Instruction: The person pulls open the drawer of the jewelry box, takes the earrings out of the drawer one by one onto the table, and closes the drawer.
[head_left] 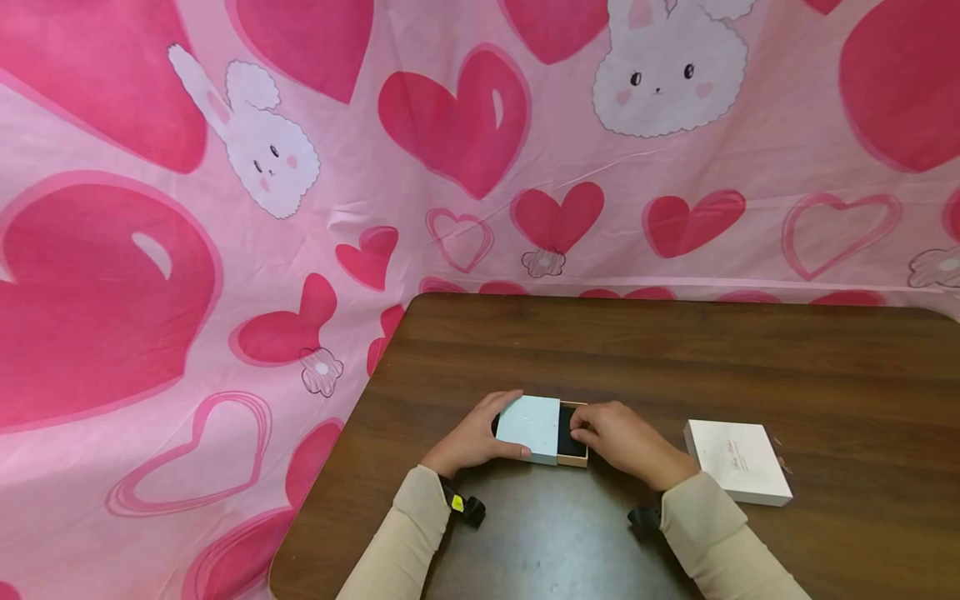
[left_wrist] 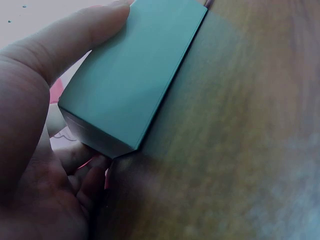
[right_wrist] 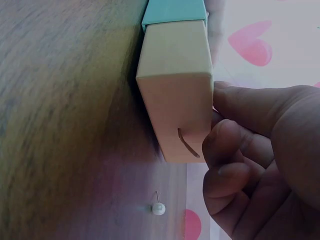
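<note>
A small drawer box lies on the table, with a light-blue sleeve (head_left: pixel 528 425) and a tan drawer (head_left: pixel 573 460) partly out at its right end. Black lining (head_left: pixel 567 442) shows inside the drawer. My left hand (head_left: pixel 480 433) grips the sleeve, thumb along the near side and fingers at the far side. Over the drawer's open top is my right hand (head_left: pixel 626 437), thumb and fingers bent down at the black lining; I cannot tell whether they pinch something. A thin cord pull (right_wrist: pixel 188 143) shows on the drawer's end. Beyond it lies a pearl stud (right_wrist: pixel 158 208).
To the right of the right hand, a white lidded box (head_left: pixel 738 462) with small print sits on the brown wooden table (head_left: pixel 525 533). Pink cloth (head_left: pixel 420 167) with hearts and rabbits hangs behind the table and along its left side.
</note>
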